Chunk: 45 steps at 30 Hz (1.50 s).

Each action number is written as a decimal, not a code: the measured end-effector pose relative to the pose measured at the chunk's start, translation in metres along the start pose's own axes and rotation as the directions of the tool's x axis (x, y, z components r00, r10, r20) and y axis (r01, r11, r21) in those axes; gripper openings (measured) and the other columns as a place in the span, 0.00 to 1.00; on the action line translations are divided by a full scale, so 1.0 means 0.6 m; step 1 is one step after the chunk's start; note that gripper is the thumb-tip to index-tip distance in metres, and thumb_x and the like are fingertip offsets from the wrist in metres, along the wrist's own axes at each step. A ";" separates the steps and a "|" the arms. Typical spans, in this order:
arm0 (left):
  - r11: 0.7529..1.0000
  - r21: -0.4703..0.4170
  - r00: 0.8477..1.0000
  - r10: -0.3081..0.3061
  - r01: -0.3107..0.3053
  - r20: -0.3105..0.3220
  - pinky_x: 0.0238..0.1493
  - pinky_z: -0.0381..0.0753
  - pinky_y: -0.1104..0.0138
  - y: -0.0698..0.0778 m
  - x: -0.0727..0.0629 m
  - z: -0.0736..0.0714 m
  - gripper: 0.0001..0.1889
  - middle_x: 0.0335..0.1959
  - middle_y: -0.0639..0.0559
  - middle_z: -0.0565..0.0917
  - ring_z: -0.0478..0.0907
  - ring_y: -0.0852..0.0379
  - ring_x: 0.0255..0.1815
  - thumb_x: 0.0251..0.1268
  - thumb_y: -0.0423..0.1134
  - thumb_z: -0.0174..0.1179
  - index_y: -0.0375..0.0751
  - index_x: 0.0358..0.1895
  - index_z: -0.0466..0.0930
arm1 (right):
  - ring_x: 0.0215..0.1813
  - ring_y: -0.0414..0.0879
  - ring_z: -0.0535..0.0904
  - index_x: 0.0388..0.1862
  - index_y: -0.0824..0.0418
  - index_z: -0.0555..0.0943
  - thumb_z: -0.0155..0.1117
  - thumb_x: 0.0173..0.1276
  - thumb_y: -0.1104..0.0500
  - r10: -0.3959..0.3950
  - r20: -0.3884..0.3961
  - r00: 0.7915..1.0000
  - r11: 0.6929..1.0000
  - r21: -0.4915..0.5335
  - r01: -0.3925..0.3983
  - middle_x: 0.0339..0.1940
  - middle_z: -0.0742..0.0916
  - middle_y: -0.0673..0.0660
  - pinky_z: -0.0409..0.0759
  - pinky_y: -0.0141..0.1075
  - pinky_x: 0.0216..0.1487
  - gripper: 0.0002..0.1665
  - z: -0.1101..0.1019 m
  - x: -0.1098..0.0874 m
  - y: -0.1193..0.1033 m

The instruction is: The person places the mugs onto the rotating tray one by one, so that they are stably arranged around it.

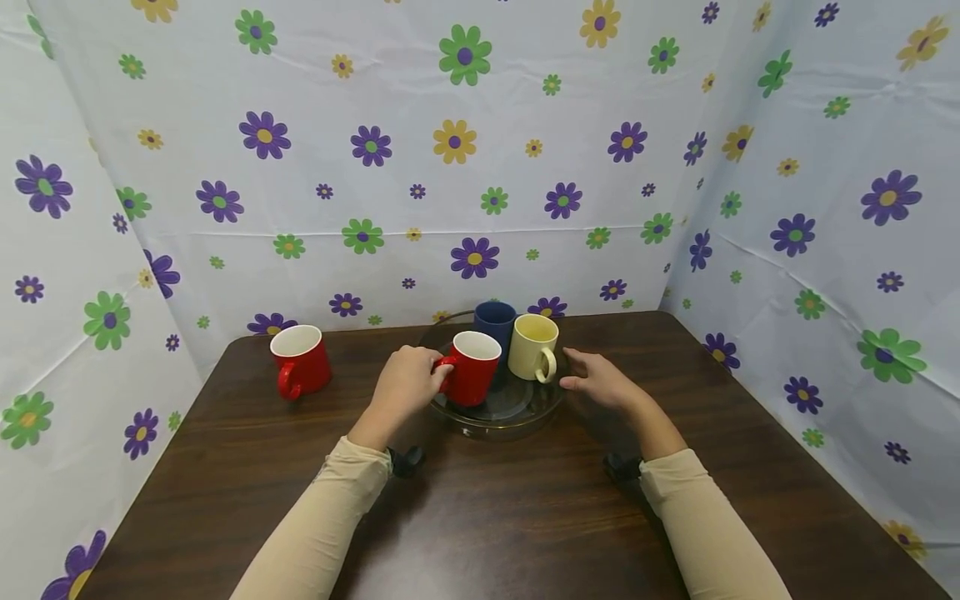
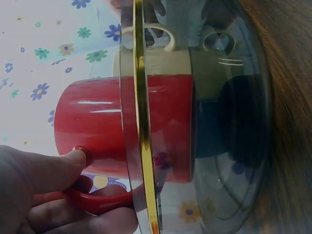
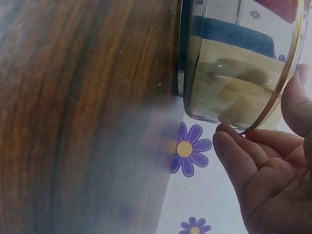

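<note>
My left hand (image 1: 405, 385) holds a red mug (image 1: 474, 377) by its handle, thumb on top and fingers through the loop. That mug is upright inside a round glass dish (image 1: 498, 431) with a gold rim; the left wrist view shows its lower part through the glass wall. A dark blue mug (image 1: 495, 313) and a pale yellow mug (image 1: 534, 343) stand in the dish beside it. At the dish's right side, my right hand (image 1: 606, 385) has loosely extended fingers, with fingertips (image 3: 225, 130) right at the gold rim. It holds nothing.
Another red mug (image 1: 309, 371), white inside, stands at the back left of the dark wooden table (image 1: 510, 517). A white cloth (image 1: 300, 92) with printed flowers hangs behind the table and along both sides.
</note>
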<state>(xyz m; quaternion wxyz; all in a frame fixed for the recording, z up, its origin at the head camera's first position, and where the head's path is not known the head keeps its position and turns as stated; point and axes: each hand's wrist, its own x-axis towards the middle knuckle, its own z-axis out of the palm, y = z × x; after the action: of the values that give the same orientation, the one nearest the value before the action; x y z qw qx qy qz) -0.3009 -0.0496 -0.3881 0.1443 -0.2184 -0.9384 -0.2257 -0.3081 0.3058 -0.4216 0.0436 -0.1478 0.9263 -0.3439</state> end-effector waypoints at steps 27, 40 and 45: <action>0.999 -0.050 0.999 -0.015 0.018 0.045 0.25 0.82 0.69 -0.001 0.006 0.016 0.10 0.22 0.50 0.86 0.75 0.59 0.19 0.68 0.41 0.68 0.37 0.37 0.90 | 0.71 0.72 0.68 0.77 0.75 0.58 0.65 0.74 0.58 -0.003 0.007 1.000 1.000 0.004 0.003 0.75 0.65 0.76 0.70 0.60 0.68 0.42 0.002 0.007 -0.002; 0.999 -0.049 0.995 -0.003 0.008 0.102 0.28 0.84 0.68 0.003 0.011 0.020 0.11 0.22 0.50 0.86 0.76 0.59 0.20 0.67 0.43 0.69 0.36 0.37 0.90 | 0.70 0.72 0.69 0.78 0.75 0.58 0.65 0.74 0.57 0.006 0.001 1.000 1.000 0.004 -0.006 0.75 0.65 0.76 0.70 0.60 0.68 0.43 0.003 0.005 0.002; 0.998 -0.058 0.993 -0.004 0.011 0.120 0.28 0.83 0.69 0.003 0.012 0.023 0.11 0.22 0.51 0.85 0.75 0.57 0.21 0.67 0.43 0.69 0.37 0.37 0.90 | 0.70 0.72 0.70 0.77 0.75 0.58 0.65 0.73 0.58 0.003 -0.012 1.000 1.000 0.000 -0.003 0.75 0.66 0.76 0.71 0.61 0.68 0.43 0.004 0.006 0.006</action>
<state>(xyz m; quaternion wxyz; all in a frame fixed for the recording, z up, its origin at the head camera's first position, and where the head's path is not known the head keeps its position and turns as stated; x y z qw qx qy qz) -0.3087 -0.0387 -0.3967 0.0805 -0.2324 -0.9391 -0.2402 -0.3119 0.3060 -0.4256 0.0384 -0.1441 0.9268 -0.3446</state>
